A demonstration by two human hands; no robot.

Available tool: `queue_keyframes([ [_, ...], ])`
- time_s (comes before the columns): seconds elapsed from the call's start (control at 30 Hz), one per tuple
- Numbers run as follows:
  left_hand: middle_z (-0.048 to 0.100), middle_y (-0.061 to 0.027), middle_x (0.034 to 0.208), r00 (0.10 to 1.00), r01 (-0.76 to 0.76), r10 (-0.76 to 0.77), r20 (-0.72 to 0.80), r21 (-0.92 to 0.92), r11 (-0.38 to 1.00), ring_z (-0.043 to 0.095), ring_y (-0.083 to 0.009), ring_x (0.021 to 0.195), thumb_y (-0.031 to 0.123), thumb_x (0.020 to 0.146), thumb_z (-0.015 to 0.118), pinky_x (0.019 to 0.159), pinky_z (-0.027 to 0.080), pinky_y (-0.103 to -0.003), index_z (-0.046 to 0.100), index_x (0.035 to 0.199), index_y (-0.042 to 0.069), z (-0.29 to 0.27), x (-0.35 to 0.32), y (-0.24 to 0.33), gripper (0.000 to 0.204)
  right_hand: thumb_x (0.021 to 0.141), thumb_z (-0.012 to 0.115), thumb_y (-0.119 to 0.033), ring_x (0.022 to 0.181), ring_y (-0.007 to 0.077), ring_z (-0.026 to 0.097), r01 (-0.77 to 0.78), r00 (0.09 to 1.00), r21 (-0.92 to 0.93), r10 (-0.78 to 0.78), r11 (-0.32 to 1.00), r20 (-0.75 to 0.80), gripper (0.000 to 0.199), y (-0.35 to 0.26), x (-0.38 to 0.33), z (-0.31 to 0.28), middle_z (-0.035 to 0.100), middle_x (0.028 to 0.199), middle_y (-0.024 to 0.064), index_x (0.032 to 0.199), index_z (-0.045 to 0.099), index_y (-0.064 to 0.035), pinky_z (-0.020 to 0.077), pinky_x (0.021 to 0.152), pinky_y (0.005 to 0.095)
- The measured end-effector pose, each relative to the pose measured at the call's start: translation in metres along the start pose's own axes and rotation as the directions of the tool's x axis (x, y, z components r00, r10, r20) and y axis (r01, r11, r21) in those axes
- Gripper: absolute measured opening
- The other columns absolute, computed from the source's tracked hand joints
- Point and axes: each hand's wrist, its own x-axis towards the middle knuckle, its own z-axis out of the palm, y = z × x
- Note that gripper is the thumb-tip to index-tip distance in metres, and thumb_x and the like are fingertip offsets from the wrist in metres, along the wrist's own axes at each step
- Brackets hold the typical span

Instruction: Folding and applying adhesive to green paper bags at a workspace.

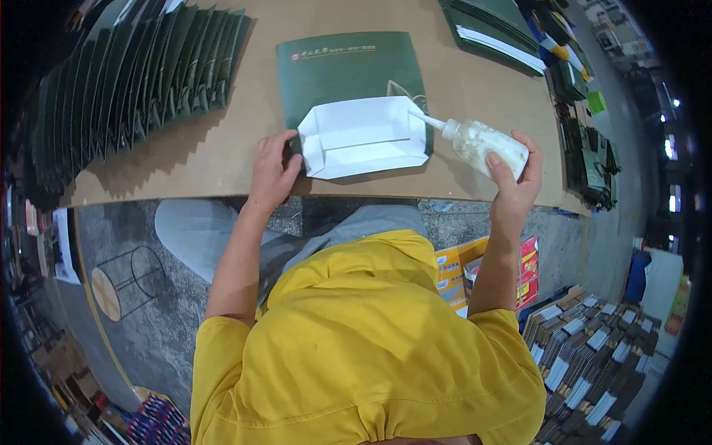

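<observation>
On the brown cardboard-topped counter (215,152) lay a dark green paper bag (348,70) with its white folded bottom flaps (363,136) opened. The left hand (273,172) pressed flat on the flap edge, while the right hand (515,182) gripped a translucent plastic glue bottle (486,144), its nozzle touching the flap. Too hard a squeeze would likely flood glue and smear the green paper.

The location is a paper-bag assembly workshop or small packaging plant. A brown board worktable (222,159) carries a fanned row of flat dark green paper bags (141,70) along its far left edge and a second stack of green folded bags (493,30) at its far right corner. Bundled stacks of flat printed card stock (586,348) stand on the speckled grey concrete floor (156,326) beyond the table's near right corner, beside a yellow-and-red cardboard carton (460,271).
</observation>
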Motion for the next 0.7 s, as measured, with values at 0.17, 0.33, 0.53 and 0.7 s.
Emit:
queue_keyframes([
  [0.17,0.043,-0.0141,0.132,0.973,-0.062,0.066,0.22,-0.024,0.998,0.04,-0.0348,0.12,0.012,0.075,0.065,0.101,0.036,-0.041,0.051,0.12,0.008,-0.009,-0.008,0.003,0.047,0.07,0.071,-0.003,0.095,0.0175,0.055,-0.084,0.976,0.118,0.058,0.989,0.21,0.054,-0.009,-0.005,0.025,0.054,0.105,0.0087,0.118,0.048,-0.002,0.0458,0.084,0.0293],
  [0.33,0.041,-0.0116,0.136,0.971,-0.029,0.034,0.235,-0.025,0.999,0.037,-0.0331,0.124,0.008,0.074,0.069,0.103,0.034,-0.04,0.049,0.125,0.011,-0.007,-0.013,-0.001,0.054,0.07,0.073,-0.007,0.094,0.0167,0.056,-0.027,0.878,-0.035,0.041,0.999,0.478,0.051,-0.006,-0.014,0.062,0.056,0.104,0.0087,0.117,0.051,-0.0047,0.0463,0.084,0.0296],
  [0.53,0.04,-0.0116,0.136,0.972,-0.033,0.041,0.232,-0.037,0.999,0.038,-0.0334,0.123,0.008,0.074,0.069,0.102,0.035,-0.04,0.049,0.125,0.011,-0.007,-0.015,-0.001,0.055,0.067,0.075,-0.008,0.088,0.0176,0.058,0.338,0.77,-0.194,-0.152,0.921,0.62,0.045,-0.013,-0.021,0.09,0.058,0.096,0.0078,0.108,0.055,-0.0055,0.0482,0.077,0.0297],
  [0.7,0.039,-0.0108,0.137,0.968,-0.021,0.031,0.249,-0.043,0.999,0.038,-0.0337,0.123,0.008,0.074,0.068,0.102,0.036,-0.04,0.049,0.125,0.012,-0.006,-0.015,0.0,0.054,0.062,0.076,-0.013,0.084,0.0253,0.06,0.545,0.663,-0.172,-0.296,0.821,0.688,0.046,-0.016,-0.021,0.107,0.058,0.093,0.0108,0.103,0.056,-0.0058,0.049,0.074,0.0332],
])
